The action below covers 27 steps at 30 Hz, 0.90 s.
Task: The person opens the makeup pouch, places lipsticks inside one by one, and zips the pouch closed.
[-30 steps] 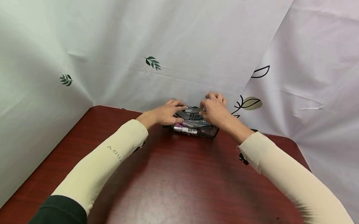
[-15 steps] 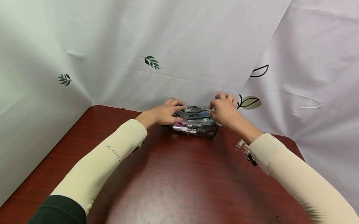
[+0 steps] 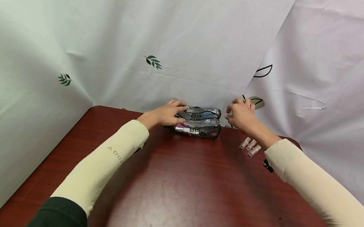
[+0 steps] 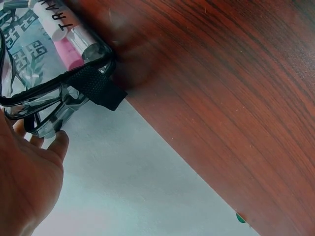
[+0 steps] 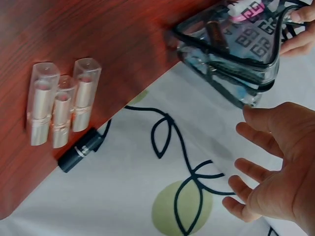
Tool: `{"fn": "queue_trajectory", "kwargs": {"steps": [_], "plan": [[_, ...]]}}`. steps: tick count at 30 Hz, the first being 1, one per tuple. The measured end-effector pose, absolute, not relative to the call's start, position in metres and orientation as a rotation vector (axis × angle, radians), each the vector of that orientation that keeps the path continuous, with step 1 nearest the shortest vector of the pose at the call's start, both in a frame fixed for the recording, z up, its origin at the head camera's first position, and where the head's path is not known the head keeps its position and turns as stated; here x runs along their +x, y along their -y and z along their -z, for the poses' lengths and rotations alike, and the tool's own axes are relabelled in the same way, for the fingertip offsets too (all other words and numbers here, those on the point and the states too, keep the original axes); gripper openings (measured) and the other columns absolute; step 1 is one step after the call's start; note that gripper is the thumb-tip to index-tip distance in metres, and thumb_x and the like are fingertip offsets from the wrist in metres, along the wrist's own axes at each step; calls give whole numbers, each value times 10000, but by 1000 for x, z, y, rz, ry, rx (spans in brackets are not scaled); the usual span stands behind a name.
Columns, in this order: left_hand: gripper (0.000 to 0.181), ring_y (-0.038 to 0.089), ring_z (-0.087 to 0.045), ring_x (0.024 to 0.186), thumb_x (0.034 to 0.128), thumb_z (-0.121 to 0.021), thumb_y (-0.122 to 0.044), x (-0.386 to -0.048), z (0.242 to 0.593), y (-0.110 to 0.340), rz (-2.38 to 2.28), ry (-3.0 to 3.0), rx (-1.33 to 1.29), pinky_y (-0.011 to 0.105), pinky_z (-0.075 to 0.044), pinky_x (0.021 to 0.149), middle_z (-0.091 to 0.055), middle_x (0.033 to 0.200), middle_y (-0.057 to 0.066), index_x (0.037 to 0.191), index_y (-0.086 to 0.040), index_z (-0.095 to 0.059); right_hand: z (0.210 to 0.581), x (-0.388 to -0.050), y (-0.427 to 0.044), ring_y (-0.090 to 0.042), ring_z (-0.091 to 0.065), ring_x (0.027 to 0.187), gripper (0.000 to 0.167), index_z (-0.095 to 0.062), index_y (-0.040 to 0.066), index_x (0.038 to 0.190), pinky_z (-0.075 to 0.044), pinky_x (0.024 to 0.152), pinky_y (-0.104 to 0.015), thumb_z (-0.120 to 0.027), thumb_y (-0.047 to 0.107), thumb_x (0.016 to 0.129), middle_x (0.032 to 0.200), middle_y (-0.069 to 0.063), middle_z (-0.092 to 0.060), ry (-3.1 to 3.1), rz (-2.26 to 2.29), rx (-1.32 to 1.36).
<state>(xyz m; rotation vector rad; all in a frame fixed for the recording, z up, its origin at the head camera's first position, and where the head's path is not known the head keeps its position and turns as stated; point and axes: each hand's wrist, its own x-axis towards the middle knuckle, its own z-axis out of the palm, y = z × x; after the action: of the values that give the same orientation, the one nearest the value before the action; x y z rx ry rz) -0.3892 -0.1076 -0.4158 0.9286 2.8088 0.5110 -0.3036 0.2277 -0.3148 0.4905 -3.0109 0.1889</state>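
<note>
A clear cosmetic bag (image 3: 208, 122) with black trim stands at the table's far edge. Through its wall show a white tube (image 4: 50, 20) and a pink item (image 4: 68, 53). My left hand (image 3: 166, 115) grips the bag's left end, thumb in front and fingers behind. Just off the right end, my right hand (image 3: 242, 115) hovers with relaxed fingers and nothing visible in them. In the right wrist view its thumb lies close to the bag's corner; contact is unclear. Three lipsticks (image 5: 61, 110) with clear caps lie on the table beneath my right forearm.
A small black cylinder (image 5: 78, 150) with a loop lies beside the lipsticks at the table edge. White printed cloth (image 3: 200, 57) hangs directly behind the reddish wooden table (image 3: 176, 171).
My right hand has moved rightward along the bag's top and past its right end. The lipsticks have come out from behind my forearm. My left hand has stayed on the bag.
</note>
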Motion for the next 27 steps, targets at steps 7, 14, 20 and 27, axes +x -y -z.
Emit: {"fn": "queue_trajectory", "kwargs": {"steps": [7, 14, 20, 27], "plan": [[843, 282, -141, 1765, 1088, -599, -580, -400, 427, 108, -458, -2821, 935, 571, -263, 1412, -261, 1867, 10, 1804, -228, -326, 320, -299, -243, -618, -370, 1476, 291, -771, 21, 1286, -332, 1183, -772, -709, 219, 1083, 1645, -299, -496, 3049, -170, 449], [840, 287, -154, 1762, 1091, -596, -576, -406, 429, 109, -423, -2831, 945, 573, -291, 1402, -268, 1861, 3, 1807, -236, -317, 325, -298, -260, -628, -359, 1458, 273, -766, 7, 1238, -310, 1170, -777, -702, 216, 1074, 1631, -319, -505, 3060, -205, 440], [827, 311, -164, 1755, 1101, -599, -552, -381, 407, 108, -439, -2818, 929, 581, -289, 1399, -284, 1856, 52, 1799, -188, -342, 332, -296, -271, -641, -349, 1475, 291, -766, -17, 1249, -282, 1178, -798, -687, 202, 1075, 1650, -359, -467, 3067, -230, 448], [836, 313, -122, 1767, 1093, -621, -543, -387, 413, 108, -494, -2799, 910, 598, -241, 1414, -262, 1867, 34, 1803, -210, -331, 345, -291, -286, -663, -359, 1476, 261, -783, -8, 1215, -305, 1148, -814, -693, 180, 1058, 1635, -379, -487, 3075, -240, 455]]}}
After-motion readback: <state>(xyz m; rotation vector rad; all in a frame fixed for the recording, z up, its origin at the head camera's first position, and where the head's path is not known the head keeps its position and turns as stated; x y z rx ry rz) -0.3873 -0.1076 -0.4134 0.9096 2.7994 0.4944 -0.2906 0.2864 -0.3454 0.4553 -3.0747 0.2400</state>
